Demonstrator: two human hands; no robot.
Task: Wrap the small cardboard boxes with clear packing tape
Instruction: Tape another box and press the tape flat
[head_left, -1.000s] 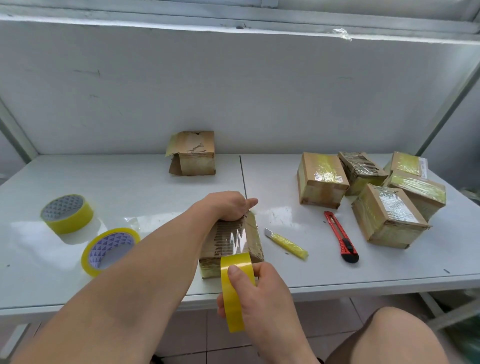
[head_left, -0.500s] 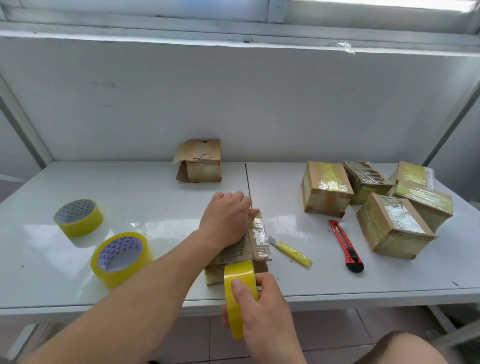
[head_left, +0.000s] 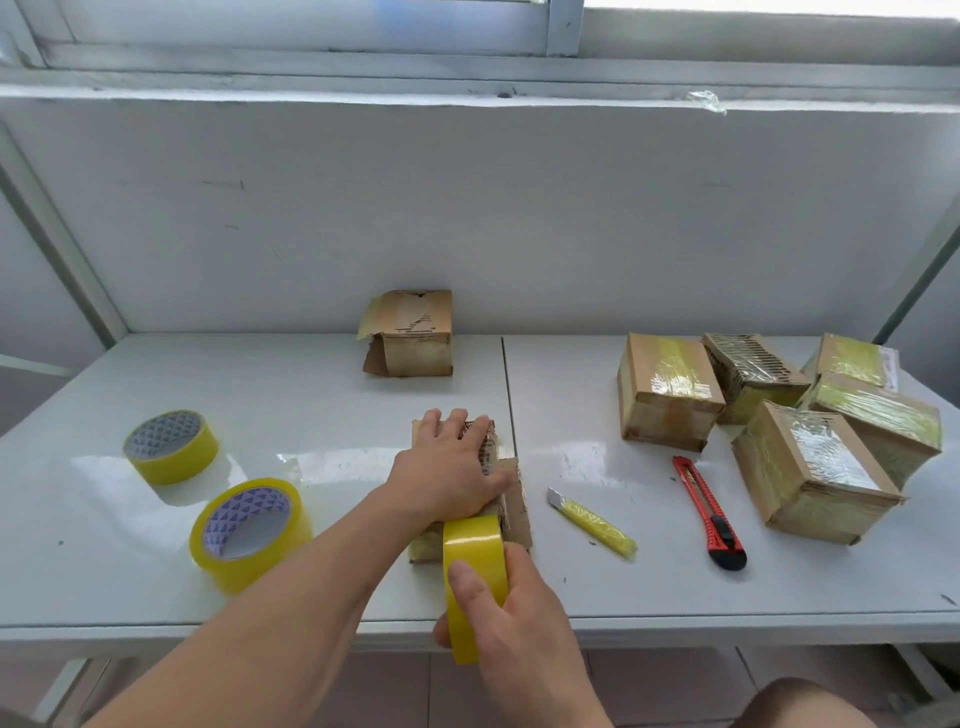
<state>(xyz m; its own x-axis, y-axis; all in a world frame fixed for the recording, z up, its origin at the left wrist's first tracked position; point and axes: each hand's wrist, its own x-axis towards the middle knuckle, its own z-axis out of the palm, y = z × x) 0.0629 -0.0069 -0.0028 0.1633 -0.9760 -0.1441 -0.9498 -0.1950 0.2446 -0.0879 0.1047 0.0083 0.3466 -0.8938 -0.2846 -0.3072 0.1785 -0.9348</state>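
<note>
A small cardboard box (head_left: 514, 506) lies near the front middle of the white table (head_left: 311, 395). My left hand (head_left: 449, 467) rests flat on top of it, fingers straight and spread, hiding most of the box. My right hand (head_left: 511, 618) grips a yellow-tinted roll of clear tape (head_left: 474, 566) on edge, just in front of the box at the table's front edge, thumb on the roll's face. Tape shines on the box's right side.
Two more tape rolls (head_left: 171, 446) (head_left: 249, 532) lie at the left. An open-flapped box (head_left: 410, 332) stands at the back. Several taped boxes (head_left: 667, 392) cluster at the right. A yellow cutter (head_left: 592, 522) and a red utility knife (head_left: 709, 512) lie between.
My left hand went from curled on the box's far edge to lying flat over its top. The roll in my right hand has come close to the box's near side. The camera tilted.
</note>
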